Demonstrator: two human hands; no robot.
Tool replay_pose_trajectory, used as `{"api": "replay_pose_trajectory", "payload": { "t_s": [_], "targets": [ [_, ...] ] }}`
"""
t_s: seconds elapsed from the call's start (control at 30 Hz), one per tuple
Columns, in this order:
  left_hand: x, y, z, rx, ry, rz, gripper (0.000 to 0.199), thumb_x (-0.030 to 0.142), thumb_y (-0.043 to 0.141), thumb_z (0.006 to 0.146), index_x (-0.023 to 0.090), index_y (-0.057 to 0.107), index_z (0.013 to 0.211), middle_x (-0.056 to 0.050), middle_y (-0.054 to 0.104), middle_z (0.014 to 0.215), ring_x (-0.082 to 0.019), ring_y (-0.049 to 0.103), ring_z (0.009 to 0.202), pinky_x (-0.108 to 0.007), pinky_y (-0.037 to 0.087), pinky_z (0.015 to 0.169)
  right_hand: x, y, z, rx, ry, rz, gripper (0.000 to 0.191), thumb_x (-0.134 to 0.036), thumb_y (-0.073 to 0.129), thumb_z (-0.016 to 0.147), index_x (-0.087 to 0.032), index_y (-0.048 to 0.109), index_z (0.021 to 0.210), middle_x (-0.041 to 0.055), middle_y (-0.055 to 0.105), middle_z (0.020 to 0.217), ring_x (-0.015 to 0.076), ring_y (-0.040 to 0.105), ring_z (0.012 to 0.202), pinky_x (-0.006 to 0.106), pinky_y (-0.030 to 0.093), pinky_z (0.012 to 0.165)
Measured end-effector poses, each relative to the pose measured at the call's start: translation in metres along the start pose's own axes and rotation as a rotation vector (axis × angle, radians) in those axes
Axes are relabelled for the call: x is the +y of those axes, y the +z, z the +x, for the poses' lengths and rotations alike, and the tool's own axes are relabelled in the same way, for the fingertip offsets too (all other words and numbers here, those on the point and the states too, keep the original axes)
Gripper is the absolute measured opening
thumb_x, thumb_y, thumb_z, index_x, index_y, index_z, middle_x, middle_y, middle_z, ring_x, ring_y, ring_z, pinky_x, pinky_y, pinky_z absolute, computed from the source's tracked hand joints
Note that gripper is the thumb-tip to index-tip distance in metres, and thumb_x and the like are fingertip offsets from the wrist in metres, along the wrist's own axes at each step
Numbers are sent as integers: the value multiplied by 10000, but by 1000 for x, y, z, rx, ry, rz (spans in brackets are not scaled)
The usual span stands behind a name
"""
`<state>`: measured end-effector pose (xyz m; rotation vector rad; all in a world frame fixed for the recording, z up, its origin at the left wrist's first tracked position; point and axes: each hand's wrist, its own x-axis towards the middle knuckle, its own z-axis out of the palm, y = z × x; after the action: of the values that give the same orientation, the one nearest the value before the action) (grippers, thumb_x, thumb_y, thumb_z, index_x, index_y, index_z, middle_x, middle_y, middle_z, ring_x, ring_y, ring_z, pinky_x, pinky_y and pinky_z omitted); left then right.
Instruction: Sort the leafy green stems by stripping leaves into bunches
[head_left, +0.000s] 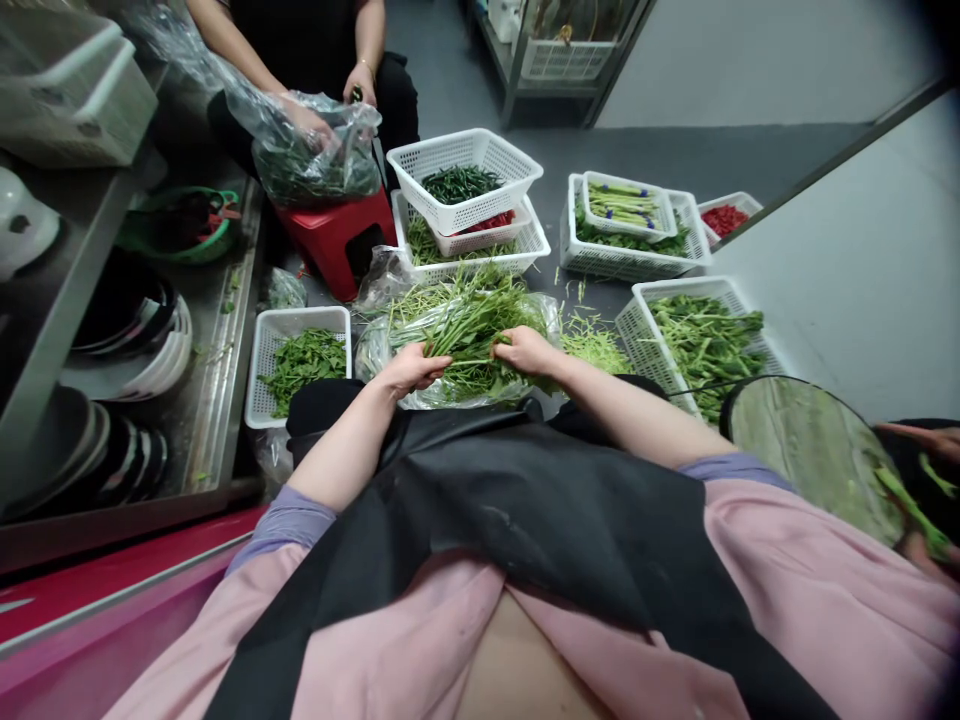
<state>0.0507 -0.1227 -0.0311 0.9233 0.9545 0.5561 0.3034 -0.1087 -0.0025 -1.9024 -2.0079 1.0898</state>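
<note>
A loose heap of green stems and leaves (480, 312) lies on clear plastic in front of my lap. My left hand (414, 368) is closed on thin green stems at the near left side of the heap. At the right side, my right hand (521, 352) is closed round leafy greens, its fingertips pressed together. To the left of my left hand stands a white basket (255, 385) with picked green leaves (307, 362). Pale cut stems (592, 340) are scattered on the floor to the right of the plastic.
Stacked white baskets (525, 170) stand ahead, beside a red stool (330, 240) where a person handles a bag of greens (319, 165). More baskets (660, 350) are at right. A round board (810, 450) with another person's hands is far right; metal shelving (232, 400) stands left.
</note>
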Motion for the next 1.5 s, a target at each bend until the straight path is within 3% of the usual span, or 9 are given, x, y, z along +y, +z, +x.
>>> {"api": "replay_pose_trajectory", "payload": {
  "t_s": [0.13,0.2,0.3,0.43,0.67,0.87,1.27,1.37,1.5],
  "targets": [
    [-1,-2,0,-5,-6,6,450,379,838,618,181,437,670,56,423,487,-17,283,360,-175,126,358,31,-12,-1,359,126,180,315,-326,487,772,-111,700,861,22,626,677,126,501,607,240,401,599],
    [-1,-1,1,-23,-14,24,442,377,842,611,177,452,675,49,434,495,-21,295,366,-177,130,358,29,-17,-3,217,20,229,335,-362,507,783,-123,700,917,7,625,682,110,488,580,229,394,572],
    [-3,1,4,-50,-14,62,429,378,846,602,168,479,678,38,454,502,-25,313,369,-181,142,359,4,-12,-1,-199,-119,229,301,-392,609,754,-147,704,900,-8,623,671,93,484,558,213,390,547],
    [-8,4,6,-37,-1,133,407,398,832,606,157,510,669,26,472,491,-34,328,360,-193,165,359,-32,9,4,-562,-124,279,227,-376,707,696,-164,689,774,-12,639,670,95,532,600,199,420,574],
    [-14,6,8,67,90,188,352,374,797,642,155,528,705,27,489,489,-42,336,367,-209,184,386,-34,34,-5,-620,88,564,163,-317,665,747,-162,674,795,-45,557,560,65,438,472,190,364,463],
    [-16,4,8,-60,97,275,358,389,781,626,148,542,740,41,494,503,-55,374,417,-205,234,424,-34,37,-5,-708,102,600,116,-268,653,727,-153,653,722,-31,545,550,86,460,504,207,392,491],
    [-23,23,22,268,306,424,163,240,676,671,132,561,713,40,496,579,-78,399,525,-217,313,507,-29,86,0,77,-74,139,182,-242,496,771,-152,650,731,22,630,684,145,516,661,252,372,650],
    [-24,19,16,201,261,397,174,282,656,727,141,556,747,54,471,534,-77,385,480,-217,304,488,-2,63,5,253,13,-61,147,-227,507,781,-163,634,744,74,663,762,178,560,712,273,389,673],
    [-30,11,12,198,210,470,165,300,619,794,139,588,818,58,475,504,-91,415,449,-228,342,503,50,-8,-7,701,118,-118,110,-221,492,785,-180,583,738,88,637,746,201,584,740,311,418,697]
  ]
}}
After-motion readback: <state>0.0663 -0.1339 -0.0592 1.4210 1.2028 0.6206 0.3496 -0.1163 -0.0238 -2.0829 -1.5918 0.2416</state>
